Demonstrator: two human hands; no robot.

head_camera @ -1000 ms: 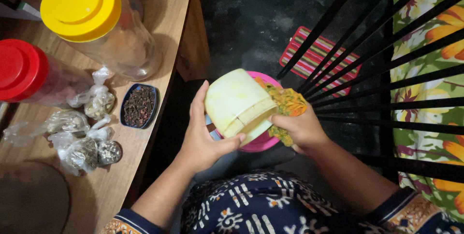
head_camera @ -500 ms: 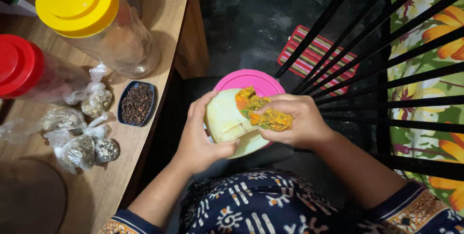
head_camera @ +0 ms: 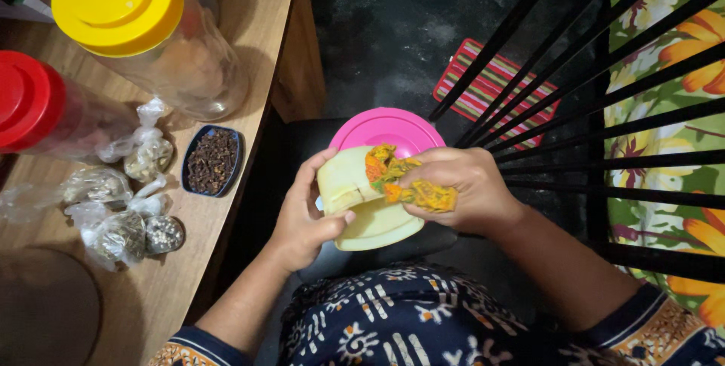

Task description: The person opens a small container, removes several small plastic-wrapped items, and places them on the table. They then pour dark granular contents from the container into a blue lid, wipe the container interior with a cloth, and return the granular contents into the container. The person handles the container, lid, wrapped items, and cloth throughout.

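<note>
**Cloth now pressed against the pale container, held over the pink lid**

Object in hand: a pale yellow plastic container point(head_camera: 361, 200), tilted on its side and held above the person's lap. It sits directly in front of, and partly covers, a round pink lid point(head_camera: 387, 129), whose upper arc shows beyond the container.

Change noted: a second ago the orange-and-green patterned cloth point(head_camera: 408, 182) was off the container's right edge, bunched under the right hand. It now lies across the container's upper right face, and the container has turned slightly and come lower against the pink lid. Judgement: the wiping of the container is under way, with the cloth in full contact.

Left hand point(head_camera: 306, 219): grasping the container from its left side, thumb on the near rim, fingers curled round the far wall.

Right hand point(head_camera: 464, 188): clenched on the cloth, pressing it to the container's right side. Both hands touch the container, one on each flank.

Surroundings, relative to the container: to its left stands a wooden surface point(head_camera: 226, 215). On it, nearest the container, is a small dark blue dish of cloves point(head_camera: 212, 160); further left lie several small knotted clear bags point(head_camera: 124, 207) of what look like spices. Beyond those, upper left, stand a clear jar with a yellow lid point(head_camera: 117, 3) and a jar with a red lid point(head_camera: 30, 101). To the container's upper right a red striped mat point(head_camera: 495, 83) lies on the dark floor, crossed by black bars point(head_camera: 574, 162), with flowered fabric point(head_camera: 680, 56) beyond them.
</note>
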